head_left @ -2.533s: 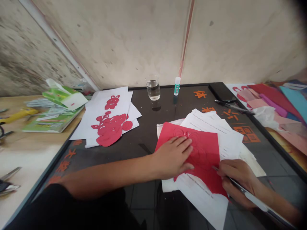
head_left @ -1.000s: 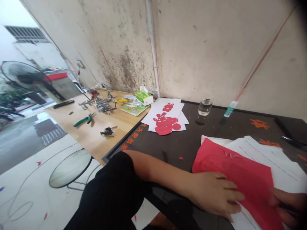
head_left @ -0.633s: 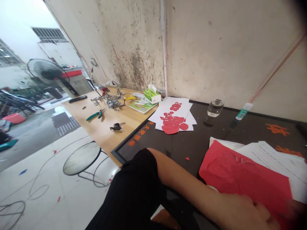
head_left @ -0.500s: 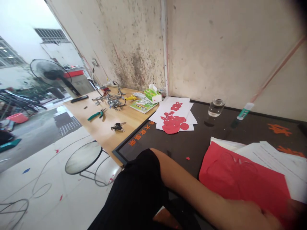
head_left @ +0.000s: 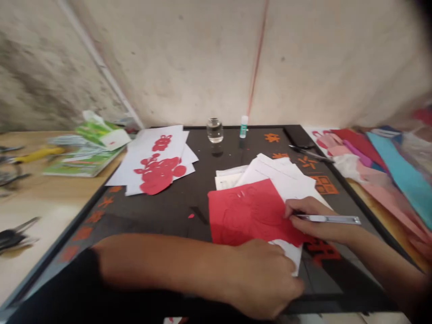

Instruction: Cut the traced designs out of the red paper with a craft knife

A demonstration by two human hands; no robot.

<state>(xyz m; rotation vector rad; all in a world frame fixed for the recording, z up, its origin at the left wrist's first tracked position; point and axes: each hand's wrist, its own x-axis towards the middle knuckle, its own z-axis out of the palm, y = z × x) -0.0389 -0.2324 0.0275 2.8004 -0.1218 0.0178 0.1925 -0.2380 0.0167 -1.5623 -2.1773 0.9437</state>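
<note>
Two changes: left hand [head_left: 265, 276] now at near edge of red sheet [head_left: 245, 211], off its middle (fingers hidden, can't tell grip); sheet turned counterclockwise atop white papers [head_left: 275, 173], drawn lines [head_left: 261, 219] mostly uncovered. Right hand [head_left: 313, 216] pinches pen-like tool [head_left: 337, 219] at its right edge. Room: counter [head_left: 184, 198] gap left of sheet; papers crowd far edge.

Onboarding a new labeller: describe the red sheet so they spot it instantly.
On the dark tabletop, find the loose white papers near the right hand. The red sheet lies partly over them. Unlike the red cut-outs farther left, it is one broad piece bearing faint drawn outlines.
</note>
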